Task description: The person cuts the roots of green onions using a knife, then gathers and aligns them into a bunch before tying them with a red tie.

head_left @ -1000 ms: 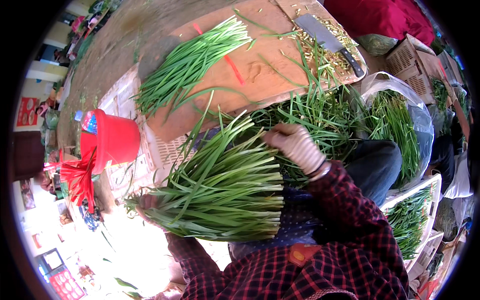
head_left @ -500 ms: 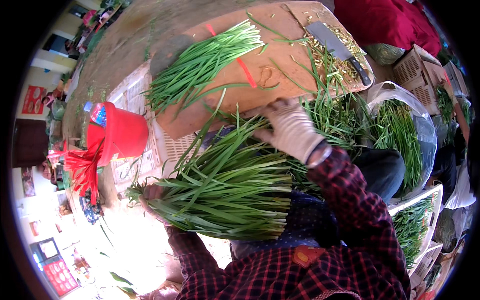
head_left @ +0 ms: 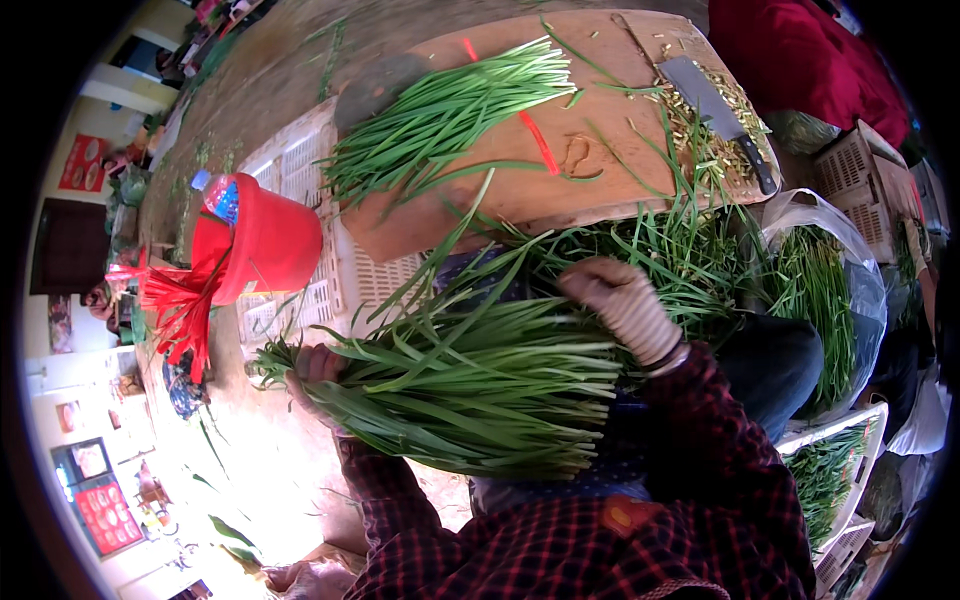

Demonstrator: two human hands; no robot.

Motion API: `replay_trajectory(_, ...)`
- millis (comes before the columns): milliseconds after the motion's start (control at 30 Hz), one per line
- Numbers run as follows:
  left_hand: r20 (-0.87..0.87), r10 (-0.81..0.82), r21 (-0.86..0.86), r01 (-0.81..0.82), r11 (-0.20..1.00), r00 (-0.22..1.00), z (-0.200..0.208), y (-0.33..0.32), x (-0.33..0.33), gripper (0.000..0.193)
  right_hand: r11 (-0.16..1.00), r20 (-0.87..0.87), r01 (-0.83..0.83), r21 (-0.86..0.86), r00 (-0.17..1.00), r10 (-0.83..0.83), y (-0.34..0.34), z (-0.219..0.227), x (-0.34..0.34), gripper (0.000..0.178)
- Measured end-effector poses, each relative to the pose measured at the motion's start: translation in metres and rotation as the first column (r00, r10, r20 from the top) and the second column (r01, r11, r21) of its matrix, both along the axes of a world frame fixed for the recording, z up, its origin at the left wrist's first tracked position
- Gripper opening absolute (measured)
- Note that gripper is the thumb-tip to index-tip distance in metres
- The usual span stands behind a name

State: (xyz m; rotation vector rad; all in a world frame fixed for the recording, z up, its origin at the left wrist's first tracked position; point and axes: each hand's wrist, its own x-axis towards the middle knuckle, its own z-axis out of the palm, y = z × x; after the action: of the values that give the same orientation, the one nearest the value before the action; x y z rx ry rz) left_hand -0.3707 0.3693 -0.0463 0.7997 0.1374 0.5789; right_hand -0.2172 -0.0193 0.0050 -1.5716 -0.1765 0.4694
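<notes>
Largest first: across the far side, your wooden board (head_left: pixel 610 110) gives a flat surface. Nearer, over your lap, comes the bunch of garlic chives (head_left: pixel 500 370), fanned wide, stem ends facing right. A smaller second bunch (head_left: pixel 460 115) lies on the board, and left of it all stands the red bucket (head_left: pixel 283 240), apparently for easy reach. Your left hand (head_left: pixel 322 370) has its fingers wrapped around the leafy end, seemingly leaving the stems free to spread. Your gloved right hand (head_left: pixel 628 303) is at the bunch's far right corner, fingers curled in; can't tell whether they pinch anything. The cleaver (head_left: pixel 705 97) sits at the board's right, likely parked clear; a red strip (head_left: pixel 540 143) runs beneath the second bunch, perhaps as its tie. Those chives? Deep green, pale at the stem ends, a few leaves straggling.
</notes>
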Motion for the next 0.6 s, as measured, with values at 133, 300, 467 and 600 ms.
replay_trajectory(133,0.294,-0.24,-0.273,0.322,0.907,0.925,0.026,-0.021,0.018,0.035,0.822,0.254,0.144,-0.551,0.967,0.001,-0.041,-0.013,0.031,0.023)
replay_trajectory(300,0.205,-0.223,-0.269,0.274,0.923,0.953,0.03,-0.02,0.03,0.037,0.795,0.554,-0.093,-0.6,0.669,0.496,0.041,0.064,0.038,0.028)
replay_trajectory(467,-0.036,0.113,-0.161,-0.118,0.98,0.993,0.039,-0.038,0.028,0.04,0.805,0.695,-0.072,-0.589,0.463,0.55,0.074,0.039,0.029,0.015)
replay_trajectory(600,0.299,-0.127,-0.342,0.23,0.911,0.946,0.052,-0.051,0.03,0.04,0.863,0.712,-0.009,-0.505,0.562,0.422,-0.001,0.039,0.033,0.014)
